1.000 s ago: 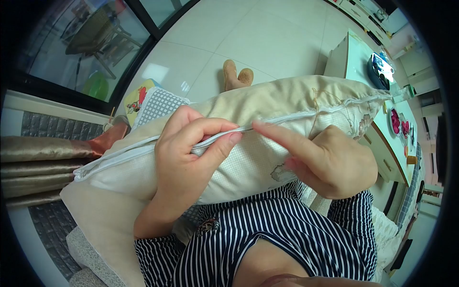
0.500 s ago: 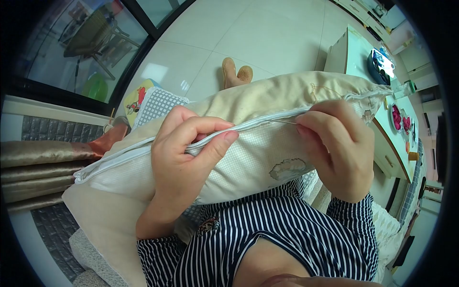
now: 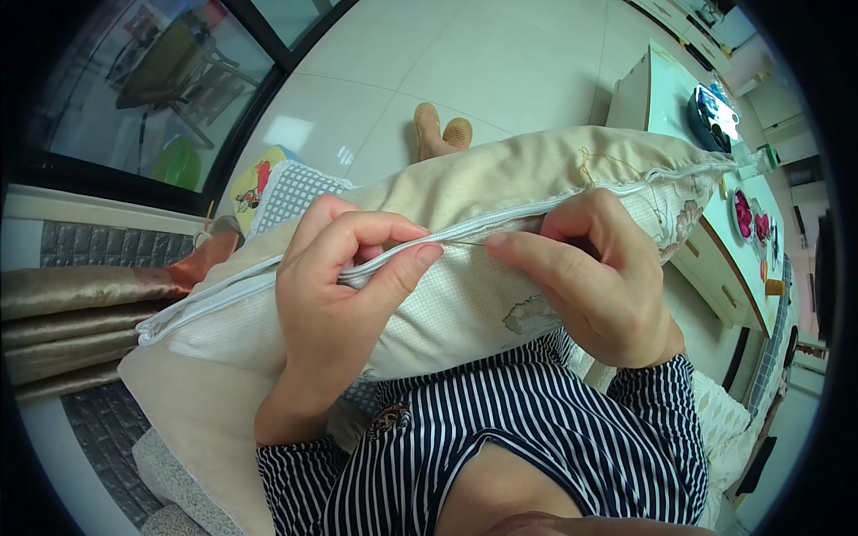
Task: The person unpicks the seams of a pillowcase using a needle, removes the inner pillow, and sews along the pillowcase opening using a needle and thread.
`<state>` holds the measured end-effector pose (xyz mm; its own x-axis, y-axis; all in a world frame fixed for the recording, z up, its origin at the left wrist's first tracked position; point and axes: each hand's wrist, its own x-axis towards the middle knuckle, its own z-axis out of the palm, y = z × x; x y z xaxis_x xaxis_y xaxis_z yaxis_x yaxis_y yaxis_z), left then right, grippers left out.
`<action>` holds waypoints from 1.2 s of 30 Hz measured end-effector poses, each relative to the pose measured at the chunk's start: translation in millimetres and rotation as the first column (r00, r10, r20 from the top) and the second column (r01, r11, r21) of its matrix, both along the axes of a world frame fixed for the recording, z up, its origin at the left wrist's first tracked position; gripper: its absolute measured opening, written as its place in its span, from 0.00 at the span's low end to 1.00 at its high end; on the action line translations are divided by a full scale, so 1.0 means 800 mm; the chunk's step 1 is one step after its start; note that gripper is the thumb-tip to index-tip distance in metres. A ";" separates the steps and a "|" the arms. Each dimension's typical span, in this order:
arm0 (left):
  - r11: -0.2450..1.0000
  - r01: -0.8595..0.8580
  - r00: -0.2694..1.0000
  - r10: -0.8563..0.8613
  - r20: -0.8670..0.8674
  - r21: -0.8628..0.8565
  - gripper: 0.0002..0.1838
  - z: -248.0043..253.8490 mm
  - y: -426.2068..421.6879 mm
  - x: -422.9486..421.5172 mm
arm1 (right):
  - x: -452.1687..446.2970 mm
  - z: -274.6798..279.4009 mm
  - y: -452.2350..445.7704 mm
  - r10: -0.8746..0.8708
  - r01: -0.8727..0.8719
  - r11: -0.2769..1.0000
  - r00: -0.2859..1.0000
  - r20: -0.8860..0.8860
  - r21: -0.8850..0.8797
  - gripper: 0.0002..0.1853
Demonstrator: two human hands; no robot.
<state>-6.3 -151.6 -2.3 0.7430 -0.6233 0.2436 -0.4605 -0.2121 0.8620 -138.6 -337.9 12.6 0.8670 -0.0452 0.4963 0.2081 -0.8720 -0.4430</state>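
Observation:
A cream cushion cover (image 3: 483, 179) with a white zipper (image 3: 500, 217) along its edge lies across my lap. My left hand (image 3: 344, 268) pinches the zipper edge between thumb and forefinger near the middle. Just to its right, my right hand (image 3: 594, 277) has thumb and forefinger closed on a thin needle, whose tip side points at the left fingertips by the zipper. Yellowish thread (image 3: 585, 165) lies in loose loops on the fabric above the right hand.
At the right stands a white table (image 3: 666, 107) with a blue bowl (image 3: 706, 125), a phone and a dish of dark pink pieces (image 3: 742, 214). A glass door (image 3: 161, 89) and a curtain (image 3: 89, 286) are at the left. My slippered feet (image 3: 442, 132) rest ahead.
My right hand has moved left along the zipper, bringing the needle close to my left fingertips. The left hand keeps its pinch, and the thread loops show again above the right hand.

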 end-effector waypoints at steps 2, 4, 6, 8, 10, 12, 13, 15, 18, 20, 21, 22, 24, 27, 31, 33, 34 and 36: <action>1.000 0.000 1.000 0.000 0.016 0.005 0.10 0.000 0.000 0.000 | 0.000 0.000 0.000 -0.002 0.002 1.000 1.000 0.008 -0.004 0.17; 1.000 -0.002 0.999 0.002 0.033 0.009 0.10 -0.001 0.000 -0.001 | 0.000 0.001 -0.002 -0.001 0.002 0.999 1.000 0.009 -0.034 0.17; 1.000 -0.030 0.994 0.030 0.109 0.003 0.11 -0.004 0.000 -0.003 | -0.001 -0.005 0.000 0.004 -0.003 1.000 0.999 0.032 -0.022 0.18; 0.999 -0.041 0.989 0.041 0.143 -0.001 0.11 -0.006 -0.002 -0.005 | -0.001 -0.010 -0.001 0.011 -0.011 1.000 0.998 0.055 -0.011 0.18; 0.999 -0.051 0.983 0.051 0.174 -0.003 0.12 -0.008 -0.001 -0.005 | 0.000 -0.012 -0.001 0.034 -0.033 0.999 0.996 0.081 -0.013 0.19; 0.999 -0.040 0.978 0.045 0.203 -0.024 0.12 -0.010 -0.001 -0.004 | 0.001 -0.013 -0.002 0.046 -0.045 0.999 0.996 0.082 -0.018 0.19; 0.999 -0.041 0.978 0.045 0.202 -0.024 0.12 -0.010 -0.001 -0.004 | 0.001 -0.013 -0.003 0.057 -0.055 0.998 0.995 0.086 -0.023 0.19; 0.999 -0.034 0.973 0.037 0.227 -0.016 0.12 -0.011 0.000 -0.003 | 0.001 -0.016 -0.003 0.059 -0.057 0.998 0.994 0.091 -0.025 0.19; 0.999 -0.031 0.968 0.035 0.249 -0.021 0.12 -0.011 0.000 -0.004 | 0.000 -0.018 -0.004 0.051 -0.048 0.998 0.994 0.097 -0.035 0.19; 0.999 -0.041 0.966 0.043 0.255 -0.013 0.13 -0.010 0.001 -0.006 | 0.000 -0.019 -0.003 0.042 -0.038 0.998 0.995 0.096 -0.043 0.19; 0.999 -0.050 0.964 0.050 0.260 -0.005 0.13 -0.010 0.001 -0.007 | 0.000 -0.019 -0.002 0.047 -0.043 0.998 0.993 0.104 -0.037 0.19; 0.999 -0.051 0.964 0.050 0.259 -0.005 0.13 -0.011 0.000 -0.007 | 0.001 -0.020 -0.001 0.052 -0.049 0.998 0.992 0.112 -0.031 0.19; 0.999 -0.044 0.923 0.050 0.381 -0.023 0.13 -0.014 0.000 -0.005 | 0.006 -0.029 -0.003 0.057 -0.048 0.997 0.985 0.166 -0.055 0.20; 0.999 -0.041 0.912 0.049 0.408 -0.027 0.14 -0.013 0.000 -0.005 | 0.011 -0.032 0.000 0.045 -0.029 0.997 0.974 0.222 -0.074 0.20; 0.999 -0.044 0.899 0.050 0.435 -0.024 0.14 -0.016 0.000 -0.004 | 0.013 -0.033 0.004 0.000 0.020 0.995 0.979 0.206 -0.094 0.18; 0.998 -0.040 0.896 0.056 0.441 -0.044 0.14 -0.018 -0.001 -0.003 | 0.018 -0.033 0.006 -0.025 0.053 0.990 0.978 0.207 -0.131 0.17; 0.998 -0.041 0.896 0.056 0.441 -0.044 0.14 -0.018 -0.001 -0.004 | 0.020 -0.033 0.007 -0.033 0.064 0.987 0.977 0.211 -0.144 0.17; 0.997 -0.059 0.893 0.070 0.444 -0.040 0.15 -0.019 -0.001 -0.005 | 0.024 -0.031 0.007 -0.038 0.080 0.979 0.976 0.215 -0.189 0.17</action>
